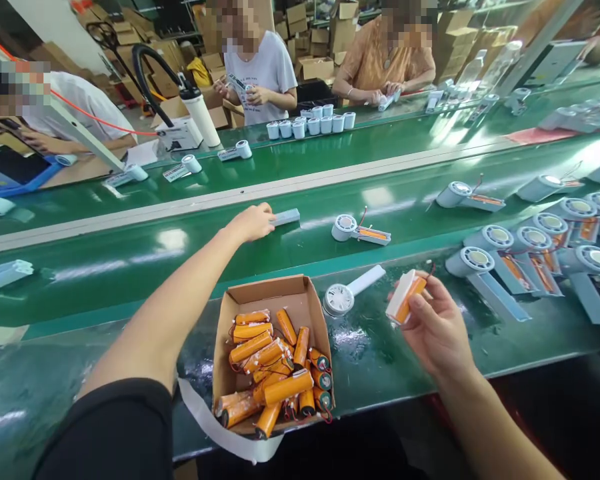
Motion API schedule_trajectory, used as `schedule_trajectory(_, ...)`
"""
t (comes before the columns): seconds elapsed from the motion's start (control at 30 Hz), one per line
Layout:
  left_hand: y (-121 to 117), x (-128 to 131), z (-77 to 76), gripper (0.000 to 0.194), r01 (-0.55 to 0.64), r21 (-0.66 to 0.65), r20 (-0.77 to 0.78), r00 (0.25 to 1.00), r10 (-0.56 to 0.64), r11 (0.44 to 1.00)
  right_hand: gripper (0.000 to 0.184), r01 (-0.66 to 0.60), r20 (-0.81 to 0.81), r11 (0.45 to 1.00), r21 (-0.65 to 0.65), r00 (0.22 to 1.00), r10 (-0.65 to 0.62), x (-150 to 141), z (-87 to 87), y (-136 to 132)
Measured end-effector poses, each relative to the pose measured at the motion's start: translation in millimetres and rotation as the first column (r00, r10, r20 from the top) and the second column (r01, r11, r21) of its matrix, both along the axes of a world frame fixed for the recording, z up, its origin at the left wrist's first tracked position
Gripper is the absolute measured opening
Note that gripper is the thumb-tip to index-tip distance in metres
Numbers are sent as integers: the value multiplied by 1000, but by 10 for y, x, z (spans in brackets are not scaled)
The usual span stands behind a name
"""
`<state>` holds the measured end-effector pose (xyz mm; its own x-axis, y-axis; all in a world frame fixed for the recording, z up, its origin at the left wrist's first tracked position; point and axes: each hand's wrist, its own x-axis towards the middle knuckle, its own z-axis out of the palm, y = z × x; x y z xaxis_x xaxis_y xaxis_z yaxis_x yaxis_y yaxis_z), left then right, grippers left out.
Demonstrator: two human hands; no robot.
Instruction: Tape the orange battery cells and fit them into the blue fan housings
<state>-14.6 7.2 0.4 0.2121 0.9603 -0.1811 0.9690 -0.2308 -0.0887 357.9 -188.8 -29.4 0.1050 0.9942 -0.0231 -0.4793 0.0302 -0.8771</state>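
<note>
On the far side of the near table, the left hand (254,223) reaches over the green belt (130,257), its fingers closed on a pale blue-grey plastic bar (287,217). At near right, the right hand (437,330) pinches an orange cylindrical battery with a white strip (408,299) between thumb and fingers, outside any handle. Part of the work looks done: a round-headed grey fan (344,227) on the belt shows orange in its open handle, as do several grey fans (497,238) at right. Much seems left: the brown cardboard box (265,291) holds many loose orange cells (288,387).
</note>
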Motion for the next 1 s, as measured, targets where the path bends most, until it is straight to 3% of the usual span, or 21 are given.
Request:
schedule_trajectory(0.1,-30,143,8,44,123,-129,-96,986,-136,984,50,-60,156,986,155,987,36,-111,187,275)
schedule_trajectory(0.2,-28,339,4,43,38,-123,-142,988,-55,992,51,-172,361,938,299,931,56,-358,352,680)
schedule_trajectory(0.3,24,478,0,44,3,-81,-133,991,-14,997,46,-317,525,889,330,845,106,-628,423,1105)
schedule_trajectory(0.4,101,537,13,40,-3,-90,-110,994,-7,996,46,-389,597,866,316,791,137,-800,414,1463)
schedule_trajectory(0.53,197,545,89,26,60,-175,-32,997,-67,983,42,-380,671,882,279,734,104,-894,340,1785)
schedule_trajectory(0.7,269,485,232,21,118,-211,100,990,-99,970,29,-421,824,879,222,564,62,-1071,203,1977)
schedule_trajectory(0.77,274,476,247,24,113,-189,134,987,-89,975,23,-459,884,858,231,467,11,-1155,164,2017)
schedule_trajectory(0.83,272,493,223,24,89,-155,155,986,-65,984,19,-503,947,836,217,315,-56,-1217,151,2042)
schedule_trajectory(1.0,280,611,79,23,6,-88,218,976,13,996,26,-632,968,772,-66,-228,-103,-1301,194,2023)
